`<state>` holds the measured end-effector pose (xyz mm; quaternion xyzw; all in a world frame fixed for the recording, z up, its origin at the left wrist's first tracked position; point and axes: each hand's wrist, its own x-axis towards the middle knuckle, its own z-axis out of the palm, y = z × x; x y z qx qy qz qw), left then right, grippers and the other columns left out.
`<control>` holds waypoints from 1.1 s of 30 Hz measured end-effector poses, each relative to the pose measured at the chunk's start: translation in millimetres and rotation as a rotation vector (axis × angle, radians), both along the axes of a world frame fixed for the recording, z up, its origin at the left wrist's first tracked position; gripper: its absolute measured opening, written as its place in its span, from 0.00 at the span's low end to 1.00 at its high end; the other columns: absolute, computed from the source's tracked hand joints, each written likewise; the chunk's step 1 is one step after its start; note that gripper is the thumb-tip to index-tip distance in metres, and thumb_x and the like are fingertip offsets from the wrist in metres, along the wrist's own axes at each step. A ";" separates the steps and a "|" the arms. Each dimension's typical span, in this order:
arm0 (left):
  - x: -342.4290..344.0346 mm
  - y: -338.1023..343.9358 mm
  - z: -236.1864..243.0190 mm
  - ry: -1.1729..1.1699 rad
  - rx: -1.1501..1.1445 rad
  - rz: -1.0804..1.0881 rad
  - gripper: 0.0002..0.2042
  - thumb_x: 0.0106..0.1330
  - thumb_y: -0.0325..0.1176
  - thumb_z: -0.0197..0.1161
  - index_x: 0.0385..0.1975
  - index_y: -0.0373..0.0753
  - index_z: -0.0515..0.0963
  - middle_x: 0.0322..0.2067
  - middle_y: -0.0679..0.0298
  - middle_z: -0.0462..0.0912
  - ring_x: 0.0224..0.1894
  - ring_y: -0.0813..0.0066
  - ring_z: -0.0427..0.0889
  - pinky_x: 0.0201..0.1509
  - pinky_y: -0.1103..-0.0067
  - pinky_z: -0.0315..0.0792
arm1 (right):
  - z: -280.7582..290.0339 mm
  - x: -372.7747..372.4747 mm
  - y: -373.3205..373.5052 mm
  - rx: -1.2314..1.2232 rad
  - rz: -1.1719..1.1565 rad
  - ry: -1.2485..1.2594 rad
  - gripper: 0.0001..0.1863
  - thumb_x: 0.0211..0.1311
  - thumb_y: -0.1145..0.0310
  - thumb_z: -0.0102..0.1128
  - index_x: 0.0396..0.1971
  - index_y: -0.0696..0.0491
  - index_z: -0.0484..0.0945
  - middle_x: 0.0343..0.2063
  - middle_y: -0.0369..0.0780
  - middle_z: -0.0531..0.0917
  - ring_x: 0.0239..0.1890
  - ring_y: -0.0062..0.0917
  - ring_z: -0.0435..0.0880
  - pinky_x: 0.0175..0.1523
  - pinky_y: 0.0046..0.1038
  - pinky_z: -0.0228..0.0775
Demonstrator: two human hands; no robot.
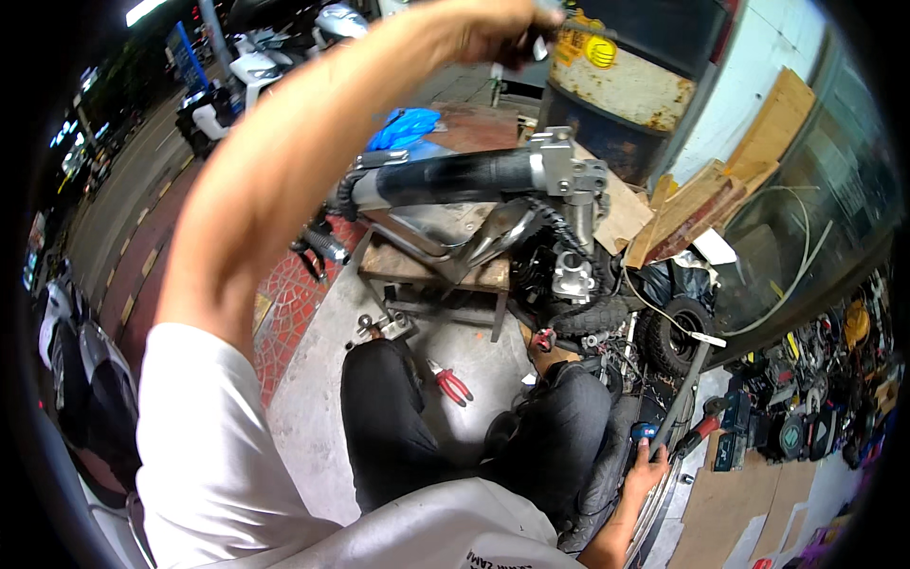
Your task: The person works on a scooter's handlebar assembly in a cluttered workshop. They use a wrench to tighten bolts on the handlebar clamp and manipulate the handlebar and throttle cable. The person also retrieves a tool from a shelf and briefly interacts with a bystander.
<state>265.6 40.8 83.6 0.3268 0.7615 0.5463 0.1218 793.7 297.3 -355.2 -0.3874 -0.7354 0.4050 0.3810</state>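
My left arm is raised across the upper view. Its hand (512,33) is closed, with a small metallic piece showing at the fingers; the kind is too blurred to tell. Low at the right, my right hand (645,472) has its fingers around the lower end of a long grey pipe (684,391), which slants up and away. In front of me a thick black tube (455,177) with a silver metal clamp (567,173) at its right end lies above a low wooden bench (436,270). Red-handled pliers (453,387) rest on the floor between my legs.
A rusty drum (616,90) stands at the back beside leaning wooden boards (692,209). Small black tyres (671,334) and tangled parts lie right of the bench. A red and black power tool (701,429) is beside the pipe. Parked scooters (256,66) line the street side.
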 end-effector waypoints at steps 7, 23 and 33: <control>87.6 48.0 -76.3 -0.071 0.406 0.159 0.16 0.77 0.44 0.61 0.44 0.34 0.83 0.37 0.65 0.88 0.38 0.78 0.80 0.49 0.73 0.75 | 9.2 -13.4 17.3 -0.274 0.051 0.193 0.09 0.70 0.66 0.66 0.38 0.58 0.80 0.30 0.31 0.80 0.30 0.14 0.73 0.35 0.19 0.64; 68.5 55.7 -132.9 0.555 0.260 0.377 0.15 0.64 0.43 0.71 0.40 0.37 0.89 0.38 0.49 0.82 0.48 0.52 0.80 0.55 0.62 0.74 | -1.1 -28.3 19.4 -0.543 -0.089 0.263 0.12 0.71 0.61 0.65 0.31 0.49 0.72 0.17 0.30 0.72 0.12 0.14 0.66 0.16 0.20 0.56; 73.1 56.9 -119.3 0.455 0.328 0.300 0.13 0.61 0.39 0.71 0.39 0.35 0.88 0.35 0.49 0.87 0.45 0.49 0.85 0.53 0.62 0.76 | 11.7 -46.1 14.8 -0.602 -0.179 0.285 0.14 0.73 0.58 0.59 0.29 0.46 0.68 0.18 0.30 0.67 0.16 0.18 0.64 0.20 0.25 0.55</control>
